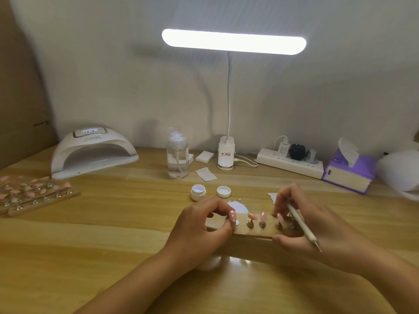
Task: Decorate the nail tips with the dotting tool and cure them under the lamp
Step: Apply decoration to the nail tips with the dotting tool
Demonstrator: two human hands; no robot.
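My left hand (204,225) grips the left end of the wood block (254,232), with my fingers curled over its top. My right hand (301,223) is on the right end, thumb at the front edge. It also holds the tool (302,223), which lies slanted across my fingers with its thin metal point down toward me. My hands are apart, with the block between them.

I can plainly see 3 pink tips (263,215) standing on little metal pegs on the block. I cannot tell if there is another one by my left fingers.

Just behind the block there is a white blob (238,206), an open jar (198,192) and its lid (223,191). The cure lamp (93,150) sits far back on the left and says "SUN" on top. The small words under that are too blurry to read. More pink tips sit on racks (34,196) at the left. At the back stand a clear bottle (178,155) and a lit desk lamp (233,41) with a tiny label I cannot read.
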